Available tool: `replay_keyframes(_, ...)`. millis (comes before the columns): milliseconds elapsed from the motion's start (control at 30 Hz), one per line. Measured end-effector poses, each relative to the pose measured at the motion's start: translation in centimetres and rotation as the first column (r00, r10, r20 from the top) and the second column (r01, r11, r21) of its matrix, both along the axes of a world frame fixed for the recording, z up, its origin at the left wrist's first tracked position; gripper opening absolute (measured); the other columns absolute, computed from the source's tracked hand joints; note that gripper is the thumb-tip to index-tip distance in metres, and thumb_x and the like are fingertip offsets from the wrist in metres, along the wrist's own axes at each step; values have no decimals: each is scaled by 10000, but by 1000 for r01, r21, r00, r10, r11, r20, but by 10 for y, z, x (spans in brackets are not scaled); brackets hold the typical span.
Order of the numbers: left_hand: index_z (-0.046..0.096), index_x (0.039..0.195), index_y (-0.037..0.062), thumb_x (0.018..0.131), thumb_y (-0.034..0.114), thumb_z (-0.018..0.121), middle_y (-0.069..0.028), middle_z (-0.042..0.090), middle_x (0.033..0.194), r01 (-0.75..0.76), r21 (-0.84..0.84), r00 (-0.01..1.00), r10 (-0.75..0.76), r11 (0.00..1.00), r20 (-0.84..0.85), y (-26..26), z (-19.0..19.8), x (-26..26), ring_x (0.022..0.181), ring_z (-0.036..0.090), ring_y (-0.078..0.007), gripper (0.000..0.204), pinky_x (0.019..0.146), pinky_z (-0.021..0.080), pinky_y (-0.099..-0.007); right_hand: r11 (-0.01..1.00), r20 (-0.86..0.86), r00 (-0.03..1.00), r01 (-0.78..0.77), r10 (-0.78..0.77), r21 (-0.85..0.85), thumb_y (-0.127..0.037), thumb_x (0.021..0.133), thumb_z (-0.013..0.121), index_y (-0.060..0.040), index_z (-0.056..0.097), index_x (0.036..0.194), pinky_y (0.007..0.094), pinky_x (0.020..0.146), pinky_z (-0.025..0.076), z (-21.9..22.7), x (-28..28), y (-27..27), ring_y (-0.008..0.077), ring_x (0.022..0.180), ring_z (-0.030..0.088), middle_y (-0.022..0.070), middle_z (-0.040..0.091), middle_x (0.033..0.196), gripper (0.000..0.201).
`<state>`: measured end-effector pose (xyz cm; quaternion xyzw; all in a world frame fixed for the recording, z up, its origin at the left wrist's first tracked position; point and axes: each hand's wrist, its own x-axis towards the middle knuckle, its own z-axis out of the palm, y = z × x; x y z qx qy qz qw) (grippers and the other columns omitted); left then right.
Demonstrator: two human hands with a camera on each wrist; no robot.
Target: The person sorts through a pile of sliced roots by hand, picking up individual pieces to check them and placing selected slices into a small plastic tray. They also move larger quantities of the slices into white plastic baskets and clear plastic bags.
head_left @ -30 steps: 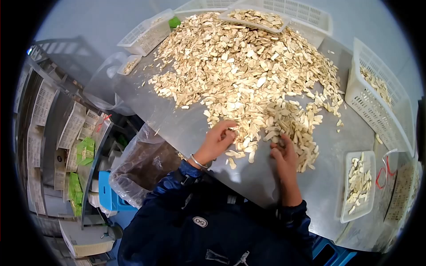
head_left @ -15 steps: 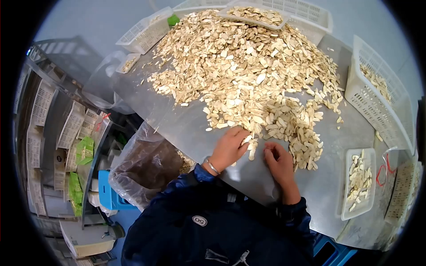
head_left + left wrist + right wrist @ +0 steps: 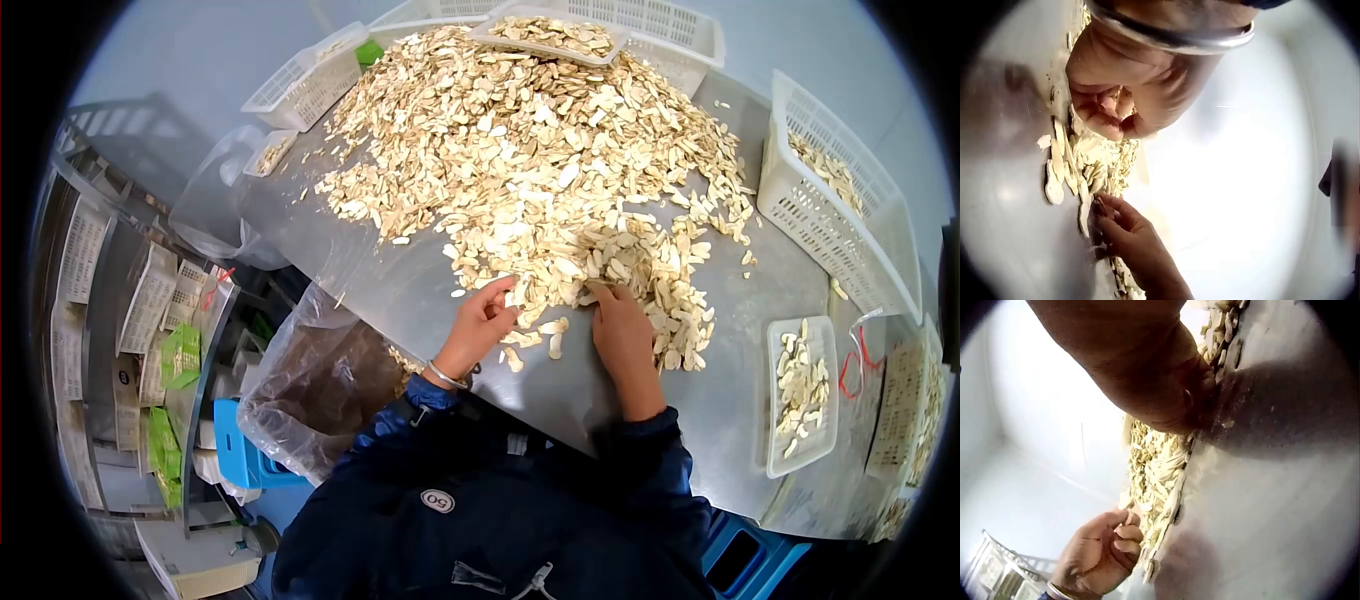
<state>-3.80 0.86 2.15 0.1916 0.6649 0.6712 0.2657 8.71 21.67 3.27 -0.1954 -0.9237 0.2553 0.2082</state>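
Observation:
Pale dried slices lie in a broad heap on the metal table, with a tongue of them reaching the person. At its near left edge the left hand has its fingers curled, thumb against forefinger; a pale slice shows at the fingertips in the right wrist view. My right hand reaches into a greyer clump, fingertips among the slices, thumb close to the forefinger. Whether it pinches a slice I cannot tell. A few loose slices lie between the hands.
A shallow tray with some slices sits at the right, near a tall white basket. More baskets line the back. Below the table's left edge is a bin lined with clear plastic, beside a blue stool.
The left hand has drawn back left from the loose slices at the near edge. The right hand pulled back from the greyer clump, then moved forward to it again. The head view has shifted slightly.

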Motion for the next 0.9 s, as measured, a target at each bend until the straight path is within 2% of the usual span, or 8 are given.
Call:
replay_keyframes(133, 635, 1254, 40, 991, 149, 620, 50, 551, 853, 52, -46, 984, -44, 998, 172, -6, 10, -1, 674, 540, -37, 285, 612, 448, -197, 998, 35, 999, -7, 5, 64, -89, 877, 636, -64, 717, 1038, 436, 733, 535, 2, -3, 2, 341, 846, 659, 142, 657, 987, 181)
replay_keyframes(233, 632, 1135, 36, 1034, 211, 555, 18, 575, 816, 21, -5, 952, -19, 1000, 306, -8, 22, 1, 649, 538, -52, 216, 577, 430, -204, 988, -82, 995, 35, -48, -151, -129, 864, 695, -28, 711, 908, 381, 685, 517, 15, -1, -5, 278, 785, 654, 111, 647, 915, 111)
replay_keyframes(367, 621, 999, 64, 1060, 310, 504, 14, 580, 776, -104, 159, 921, 35, 982, 389, -18, 10, -10, 604, 501, -63, 279, 539, 389, -213, 855, -140, 988, -11, -72, -518, -188, 887, 728, 1, 675, 863, 306, 639, 473, 17, 0, -10, 146, 691, 582, 49, 602, 771, 198)
replay_keyframes(567, 656, 965, 42, 972, 115, 618, 18, 590, 823, -43, -124, 989, 25, 991, -144, -23, 7, -4, 675, 510, -68, 83, 585, 407, -220, 680, -100, 994, -39, -51, -733, -192, 941, 693, 11, 700, 968, 249, 607, 448, 0, 0, -18, 64, 658, 537, -7, 609, 723, 205)
replay_keyframes(700, 659, 970, 14, 930, 87, 646, -38, 614, 822, -193, -111, 871, 118, 975, -477, -23, -3, -14, 656, 538, -113, 84, 593, 432, -256, 664, -185, 973, -50, -135, -746, -170, 956, 673, 3, 704, 1113, 232, 615, 443, -3, 3, -16, 53, 680, 538, -25, 626, 770, 236)
replay_keyframes(733, 666, 974, 6, 900, 79, 651, -118, 646, 868, -291, -130, 713, 124, 948, -690, -25, -5, -22, 686, 608, -215, 104, 601, 459, -311, 669, -198, 968, -45, -155, -742, -164, 959, 669, 0, 699, 1154, 230, 621, 443, -8, 4, -12, 50, 687, 539, -25, 631, 782, 257)
replay_keyframes(833, 674, 967, 27, 876, 80, 665, -155, 658, 918, -366, -185, 619, 90, 912, -780, -24, 8, -33, 767, 641, -324, 106, 637, 489, -382, 697, -233, 951, -29, -201, -716, -152, 955, 669, -1, 674, 1189, 224, 624, 433, -13, 1, -9, 44, 700, 527, -19, 620, 799, 278)
replay_keyframes(900, 655, 999, 37, 844, 74, 702, -137, 638, 894, -297, -265, 644, -13, 918, -765, -18, 12, -29, 704, 620, -285, 166, 621, 477, -359, 685, -220, 959, -38, -180, -728, -130, 949, 661, -18, 635, 1244, 219, 602, 402, -4, 2, -10, 38, 679, 486, -23, 574, 774, 316)
